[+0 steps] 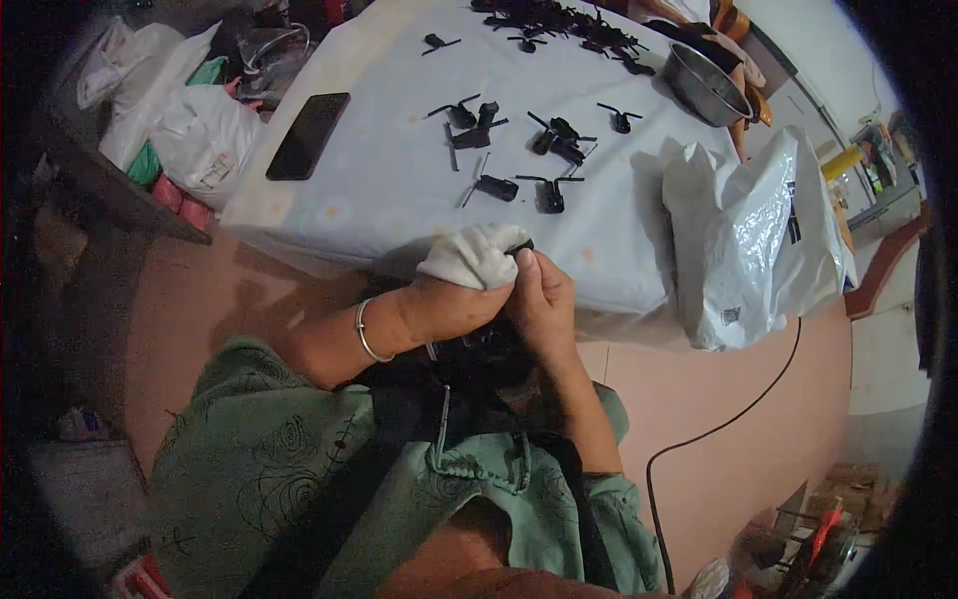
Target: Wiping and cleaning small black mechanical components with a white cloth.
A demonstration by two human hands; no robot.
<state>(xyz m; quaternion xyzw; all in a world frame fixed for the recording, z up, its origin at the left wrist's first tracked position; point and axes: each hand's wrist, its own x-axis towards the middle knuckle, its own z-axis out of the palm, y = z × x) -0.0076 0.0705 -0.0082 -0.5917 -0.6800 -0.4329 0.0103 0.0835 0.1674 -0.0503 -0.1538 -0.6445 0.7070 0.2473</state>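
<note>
White cloth [469, 257] gripped at table edge [419, 262].

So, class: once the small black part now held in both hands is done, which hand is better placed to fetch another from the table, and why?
Probably the right hand: only its fingertips pinch the small black part, while the left hand is filled with a bunched white cloth. The loose black parts lie just beyond both hands.

Worktop [399, 190], white-covered: black phone [307, 136]; scattered small black parts [519, 150]; metal bowl [705, 86]; crumpled white plastic bag [758, 240] at its right edge.
</note>
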